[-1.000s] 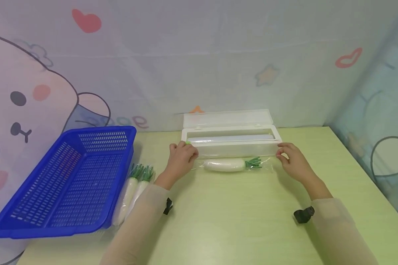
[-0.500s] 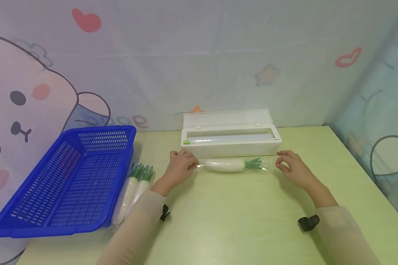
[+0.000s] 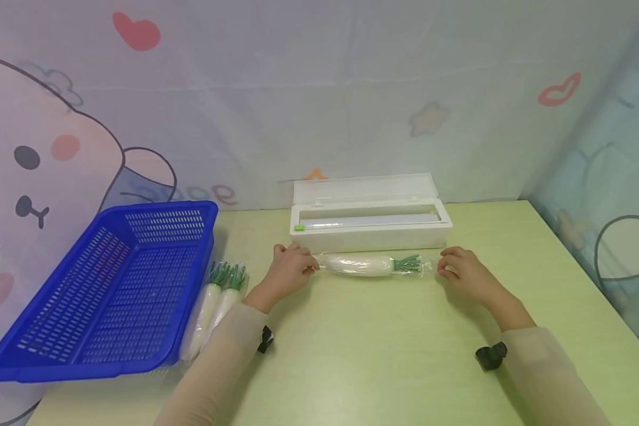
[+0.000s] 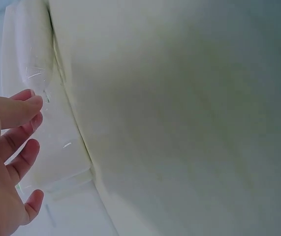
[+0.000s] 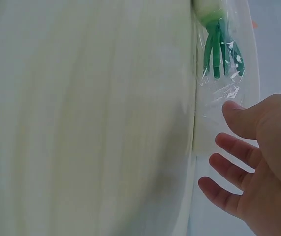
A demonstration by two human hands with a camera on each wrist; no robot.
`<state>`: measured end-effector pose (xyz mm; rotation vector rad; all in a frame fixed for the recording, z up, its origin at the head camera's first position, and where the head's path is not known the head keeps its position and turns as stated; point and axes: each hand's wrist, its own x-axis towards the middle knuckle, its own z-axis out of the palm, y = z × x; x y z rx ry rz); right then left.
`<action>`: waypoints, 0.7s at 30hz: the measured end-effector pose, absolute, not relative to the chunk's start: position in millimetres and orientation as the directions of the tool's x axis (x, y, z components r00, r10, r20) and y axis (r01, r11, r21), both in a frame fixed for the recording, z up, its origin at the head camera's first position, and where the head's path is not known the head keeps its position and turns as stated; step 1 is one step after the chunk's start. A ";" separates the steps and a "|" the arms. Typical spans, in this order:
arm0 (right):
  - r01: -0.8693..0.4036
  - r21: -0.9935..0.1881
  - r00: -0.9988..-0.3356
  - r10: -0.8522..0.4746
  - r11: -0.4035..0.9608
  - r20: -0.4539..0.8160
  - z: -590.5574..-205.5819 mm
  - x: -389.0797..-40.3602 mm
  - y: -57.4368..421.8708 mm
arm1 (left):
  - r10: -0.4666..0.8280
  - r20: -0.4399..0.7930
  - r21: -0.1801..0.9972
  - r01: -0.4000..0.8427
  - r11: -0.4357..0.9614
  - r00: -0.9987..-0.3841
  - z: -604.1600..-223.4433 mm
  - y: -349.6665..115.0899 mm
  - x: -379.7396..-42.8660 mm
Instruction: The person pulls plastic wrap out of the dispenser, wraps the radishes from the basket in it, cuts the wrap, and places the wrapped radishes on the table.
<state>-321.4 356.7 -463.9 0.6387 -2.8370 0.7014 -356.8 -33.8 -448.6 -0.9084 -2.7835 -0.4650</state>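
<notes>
A white radish (image 3: 363, 265) with green stalk ends lies crosswise on the table, wrapped in clear cling film (image 3: 429, 266). At its left end my left hand (image 3: 284, 272) pinches the film between thumb and index finger; the other fingers are bent loosely in the left wrist view. My right hand (image 3: 467, 275) pinches the film's right end, past the green stalks (image 5: 216, 51). Its thumb hides the index fingertip in the right wrist view. Just behind the radish stands a white cling film dispenser box (image 3: 373, 239), lid (image 3: 364, 189) raised, with a green slider (image 3: 299, 228).
A blue plastic basket (image 3: 191, 307) stands at the left of the table. Two wrapped radishes (image 3: 207, 313) lie along its right side, near my left forearm. A cartoon-printed cloth (image 3: 351, 118) hangs behind the table's back edge.
Both hands have come down from the box's front towards the table. The film ends are gathered closer to the radish, and my right hand has moved slightly inward. The box stays put.
</notes>
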 end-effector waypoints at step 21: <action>-0.335 -0.503 -0.941 -0.315 0.797 0.128 -467.6 -331.2 350.1 | 0.466 0.141 0.299 0.486 0.821 -0.873 -453.3 -28.2 -367.5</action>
